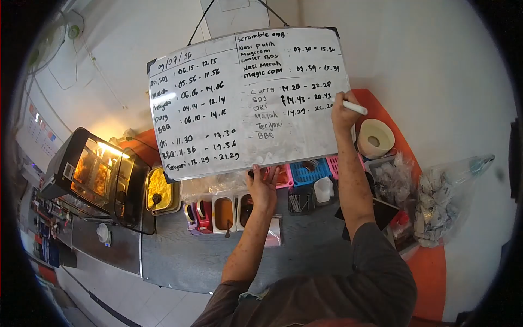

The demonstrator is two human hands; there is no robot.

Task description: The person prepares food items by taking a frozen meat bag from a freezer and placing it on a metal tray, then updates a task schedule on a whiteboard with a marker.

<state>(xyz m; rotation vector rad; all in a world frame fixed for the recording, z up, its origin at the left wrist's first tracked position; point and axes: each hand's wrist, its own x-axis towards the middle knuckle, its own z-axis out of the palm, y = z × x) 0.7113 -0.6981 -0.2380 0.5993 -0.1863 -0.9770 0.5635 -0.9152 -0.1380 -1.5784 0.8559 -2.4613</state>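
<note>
A whiteboard (212, 147) with handwritten names and times hangs from black cords in front of me. My right hand (345, 113) is closed on a white marker (355, 107), held at the right part of the board beside the written times. Its tip is by the "20.43" and "22.2" entries. At the bottom edge of the board, my left hand (262, 188) touches the frame from below, fingers apart and pointing up. Something small and dark shows by its fingertips, too small to name.
A lit display warmer (90, 177) stands at the left, beside a tray of yellow food (158, 182). Below the board are sauce containers (224, 214), a blue basket (308, 173) and tape dispensers (204, 213). At the right are a cream container (376, 138) and plastic bags (438, 201).
</note>
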